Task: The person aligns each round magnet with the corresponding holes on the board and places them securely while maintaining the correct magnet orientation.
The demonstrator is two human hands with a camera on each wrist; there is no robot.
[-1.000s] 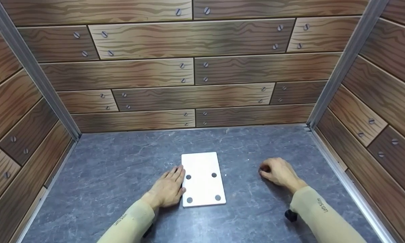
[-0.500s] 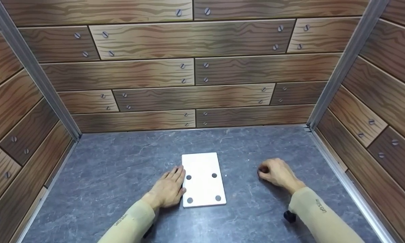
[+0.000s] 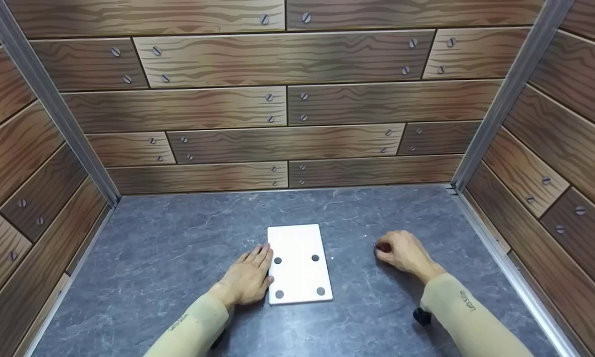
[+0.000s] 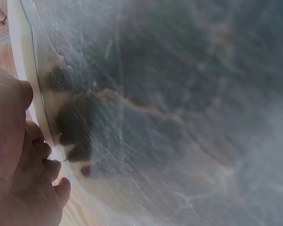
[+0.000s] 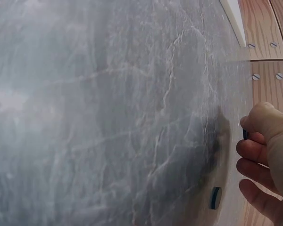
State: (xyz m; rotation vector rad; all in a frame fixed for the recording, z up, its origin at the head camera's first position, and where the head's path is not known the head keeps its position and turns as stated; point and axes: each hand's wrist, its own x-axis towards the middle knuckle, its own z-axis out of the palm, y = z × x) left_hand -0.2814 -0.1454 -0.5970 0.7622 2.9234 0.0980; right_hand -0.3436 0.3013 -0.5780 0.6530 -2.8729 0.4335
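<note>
A white rectangular board (image 3: 300,272) lies flat, with several dark round spots in its near half. My left hand (image 3: 248,277) rests beside its left edge, fingers extended and fingertips right at the edge. In the left wrist view the fingers (image 4: 49,167) line up along the board's pale side (image 4: 35,70). To the right of the board, my right hand (image 3: 406,253) is low over the table. Its thumb and index finger pinch a small dark disc-like piece (image 5: 245,133), mostly hidden by the fingertips. A similar dark piece (image 5: 215,197) is on the table below that hand.
The tabletop (image 3: 178,238) is grey with a marbled pattern. Wood-patterned panels form a back wall (image 3: 297,104), a left wall (image 3: 25,198) and a right wall (image 3: 565,148). Metal posts (image 3: 501,94) and rails mark the corners. Tiny white specks (image 3: 365,235) lie right of the board.
My right hand has shifted slightly left, toward the board, still pinching. The left hand and the board have stayed in place.
</note>
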